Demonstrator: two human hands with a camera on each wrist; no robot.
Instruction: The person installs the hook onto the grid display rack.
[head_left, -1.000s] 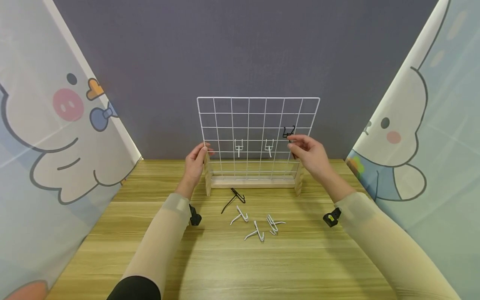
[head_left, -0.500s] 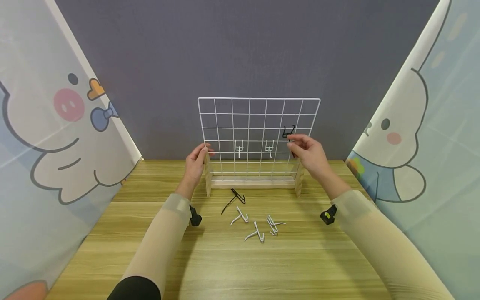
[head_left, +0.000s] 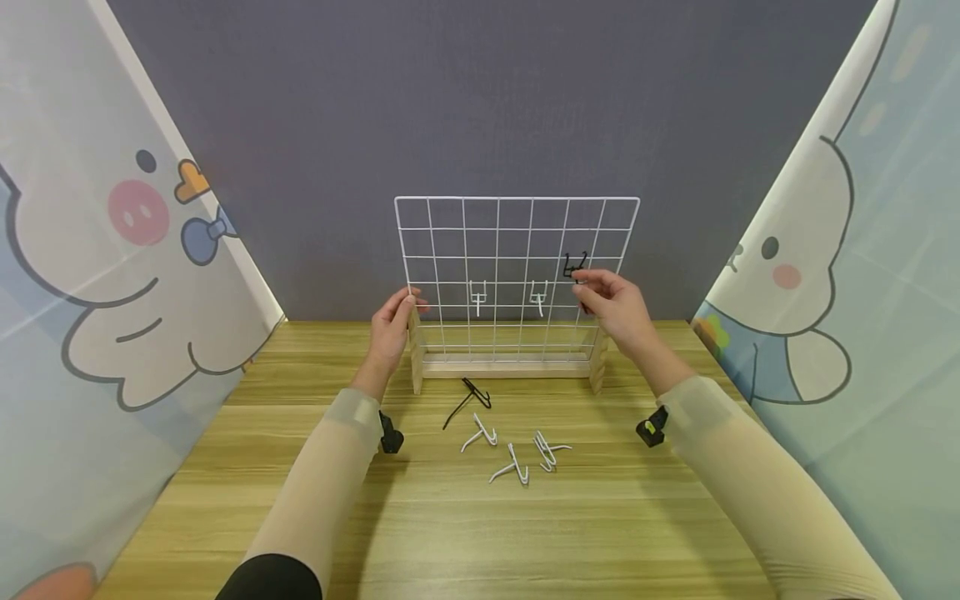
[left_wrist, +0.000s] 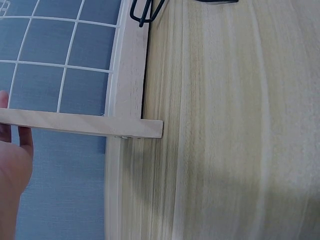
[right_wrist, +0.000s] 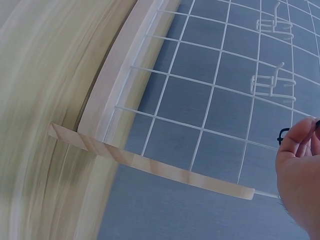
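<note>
A white wire grid panel (head_left: 517, 198) stands upright in a wooden base (head_left: 506, 367). My left hand (head_left: 388, 329) grips the left wooden post (left_wrist: 75, 122) and the panel's edge, thumb in front and fingers behind. At the panel's right side, my right hand (head_left: 618, 310) pinches a black wire hook (head_left: 573, 270) between thumb and fingertips. The hook's two prongs point up against the grid; whether they are latched cannot be made out. Two white hooks, one left of centre (head_left: 478, 297) and one right of centre (head_left: 538, 298), hang on the grid.
On the wooden table (head_left: 480, 542) before the stand lie another black hook (head_left: 471, 398) and three white hooks, the nearest one (head_left: 514, 467) among them. A grey wall (head_left: 480, 100) rises behind. Cartoon-printed curtains flank both sides.
My right hand has shifted very slightly left with the black hook, its wrist drifting left too. My left hand keeps its place on the post.
</note>
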